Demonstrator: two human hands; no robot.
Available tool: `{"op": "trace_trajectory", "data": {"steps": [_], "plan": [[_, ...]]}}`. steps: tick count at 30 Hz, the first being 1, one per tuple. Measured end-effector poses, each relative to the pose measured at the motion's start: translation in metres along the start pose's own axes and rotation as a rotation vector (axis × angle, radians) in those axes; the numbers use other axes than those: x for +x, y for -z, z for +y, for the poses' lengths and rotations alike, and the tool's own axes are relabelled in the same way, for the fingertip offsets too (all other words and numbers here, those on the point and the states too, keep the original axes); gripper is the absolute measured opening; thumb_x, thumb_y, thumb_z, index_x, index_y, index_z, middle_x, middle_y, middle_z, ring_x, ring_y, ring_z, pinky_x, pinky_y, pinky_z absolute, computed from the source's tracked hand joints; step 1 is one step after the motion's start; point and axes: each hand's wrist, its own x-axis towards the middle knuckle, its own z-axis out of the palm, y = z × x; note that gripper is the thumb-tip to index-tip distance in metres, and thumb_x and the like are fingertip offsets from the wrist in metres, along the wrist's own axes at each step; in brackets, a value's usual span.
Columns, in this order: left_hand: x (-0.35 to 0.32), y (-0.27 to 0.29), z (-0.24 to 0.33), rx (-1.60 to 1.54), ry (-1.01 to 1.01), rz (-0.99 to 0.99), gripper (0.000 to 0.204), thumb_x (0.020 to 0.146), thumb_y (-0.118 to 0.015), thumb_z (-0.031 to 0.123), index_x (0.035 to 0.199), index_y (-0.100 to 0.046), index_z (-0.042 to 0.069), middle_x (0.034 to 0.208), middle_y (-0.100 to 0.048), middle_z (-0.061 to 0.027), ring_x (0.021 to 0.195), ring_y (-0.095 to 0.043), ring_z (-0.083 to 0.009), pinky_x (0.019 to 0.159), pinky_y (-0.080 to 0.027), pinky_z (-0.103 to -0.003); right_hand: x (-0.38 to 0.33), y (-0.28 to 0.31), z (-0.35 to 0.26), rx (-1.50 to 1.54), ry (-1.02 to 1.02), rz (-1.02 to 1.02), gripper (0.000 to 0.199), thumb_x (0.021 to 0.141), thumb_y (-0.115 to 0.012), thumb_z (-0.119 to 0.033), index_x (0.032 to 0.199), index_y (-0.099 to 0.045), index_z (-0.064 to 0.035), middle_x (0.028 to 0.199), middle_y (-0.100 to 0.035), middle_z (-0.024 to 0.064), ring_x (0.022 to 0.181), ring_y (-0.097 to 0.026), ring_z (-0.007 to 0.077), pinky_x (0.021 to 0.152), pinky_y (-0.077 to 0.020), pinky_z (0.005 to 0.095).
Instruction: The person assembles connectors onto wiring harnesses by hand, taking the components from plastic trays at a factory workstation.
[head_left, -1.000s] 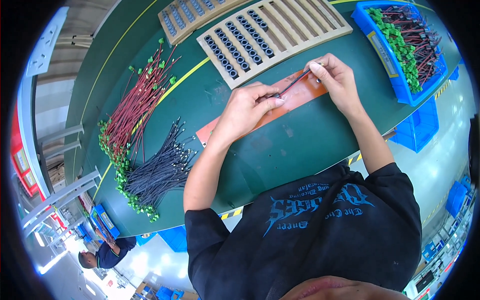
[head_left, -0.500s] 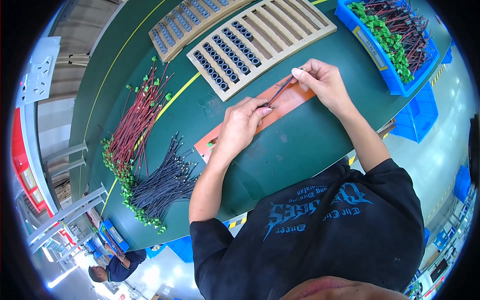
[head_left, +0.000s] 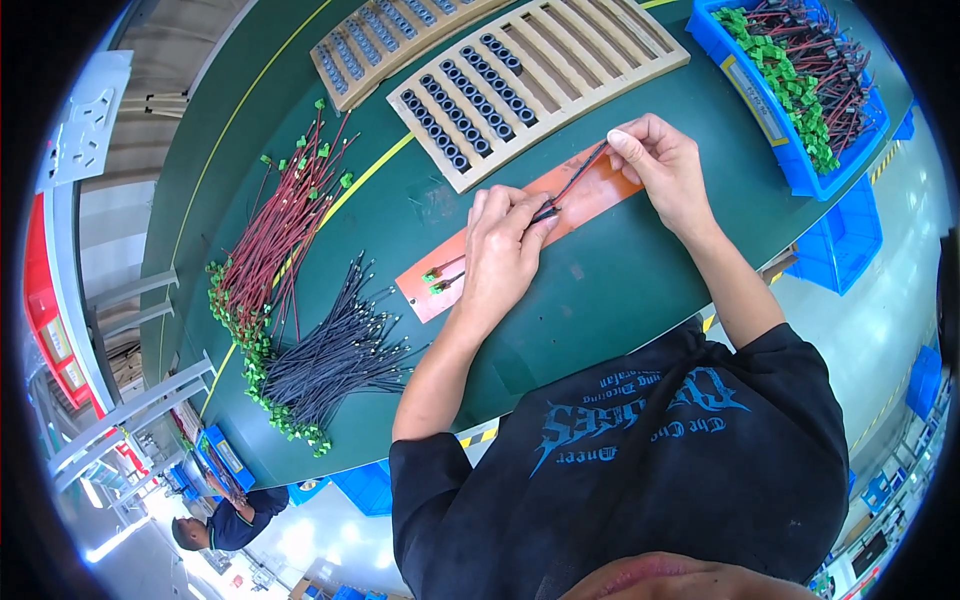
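My left hand (head_left: 505, 245) is closed on a wire cable (head_left: 572, 185) with a black part at its fingertips. The tip of my right hand's (head_left: 660, 175) thumb and finger pinches the cable's far end, so it is stretched slantwise between both hands. Beneath them lies an orange strip-shaped mat (head_left: 610, 195). Two green connectors (head_left: 437, 280) with dark wires rest on the mat's left end, and their wires run under my left hand. Exactly what the left palm covers is hidden.
Left lie a bundle of red wires (head_left: 275, 235) with green connectors and a pile of black wires (head_left: 335, 345). A wooden rack (head_left: 462, 180) with black ring-shaped parts stands beyond. At right, a blue bin (head_left: 795, 180) holds wired green connectors. Another person (head_left: 235, 522) is far left.
The pinched cable is pulled slightly further to the upper right, and my left hand has turned palm-down over the mat. Green connectors at the mat's left end show more fully.
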Motion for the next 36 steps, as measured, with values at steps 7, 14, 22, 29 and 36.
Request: {"op": "trace_trajectory", "data": {"steps": [7,14,22,29,36], "plan": [[-0.003,0.002,-0.003,0.019,-0.03,0.006,0.025,0.083,-0.076,0.01,0.106,-0.074,0.0,0.091,-0.063,-0.0093,0.089,-0.057,-0.0264,0.082,-0.046,-0.037,-0.004,-0.022,-0.014,0.298,-0.021,-0.01,0.026,0.103,-0.061,-0.024,0.096,-0.065,0.0007,0.082,-0.066,0.0052,0.066,-0.056,0.0083,0.058,-0.0448,0.022],[-0.003,-0.002,-0.005,0.016,-0.039,0.045,0.024,0.084,-0.075,0.01,0.105,-0.073,0.0,0.092,-0.064,-0.0102,0.09,-0.058,-0.0277,0.083,-0.045,-0.038,-0.004,-0.016,-0.007,0.113,-0.059,-0.114,0.025,0.102,-0.062,-0.023,0.096,-0.065,0.0008,0.089,-0.069,0.0092,0.07,-0.061,0.01,0.057,-0.0479,0.0228],[-0.003,-0.004,-0.005,0.018,-0.061,0.071,0.022,0.085,-0.075,0.011,0.103,-0.073,0.001,0.093,-0.064,-0.0099,0.09,-0.059,-0.0278,0.08,-0.044,-0.038,-0.018,-0.026,0.007,0.449,-0.083,-0.023,0.021,0.103,-0.06,-0.022,0.096,-0.063,-0.0024,0.095,-0.069,0.0114,0.079,-0.063,0.0128,0.061,-0.0502,0.0234],[-0.003,-0.002,-0.006,0.019,-0.068,0.058,0.022,0.083,-0.076,0.01,0.103,-0.073,0.002,0.091,-0.062,-0.0083,0.087,-0.058,-0.0264,0.077,-0.043,-0.037,-0.003,-0.029,-0.01,0.575,-0.071,-0.396,0.029,0.107,-0.052,-0.027,0.092,-0.06,-0.0034,0.078,-0.058,0.003,0.07,-0.052,0.0125,0.064,-0.0432,0.0262],[-0.002,-0.004,-0.01,0.033,-0.094,0.051,0.025,0.079,-0.077,0.004,0.103,-0.072,0.001,0.089,-0.058,-0.0094,0.085,-0.056,-0.0267,0.074,-0.043,-0.039,0.02,-0.012,-0.008,0.281,-0.082,-0.493,0.03,0.107,-0.05,-0.021,0.085,-0.055,-0.0019,0.069,-0.044,-0.002,0.063,-0.041,0.0094,0.059,-0.036,0.0257]]}}
